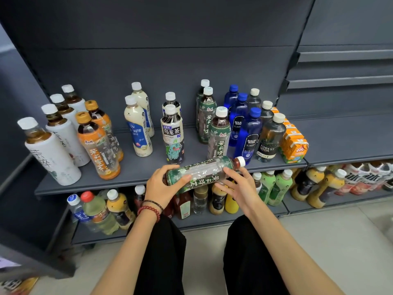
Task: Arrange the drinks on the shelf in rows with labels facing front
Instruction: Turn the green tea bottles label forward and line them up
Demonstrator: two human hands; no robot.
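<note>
A green-labelled tea bottle (204, 171) lies sideways in front of the grey shelf (131, 177), its white cap pointing right. My left hand (163, 184) grips its base end, and my right hand (238, 188) holds it from below near the neck end. On the shelf stand rows of bottles: white-labelled tea (53, 154) at the left, orange-labelled tea (97, 145), milk tea (138, 128), oolong tea (172, 135), green-labelled tea (219, 135), blue soda (248, 133) and dark soda (270, 137).
Orange juice cartons (294, 143) stand at the shelf's right end. A lower shelf (191, 222) holds several mixed bottles. More bottles (331, 186) fill the neighbouring lower shelf at the right. My knees in black trousers (161, 252) are near the floor.
</note>
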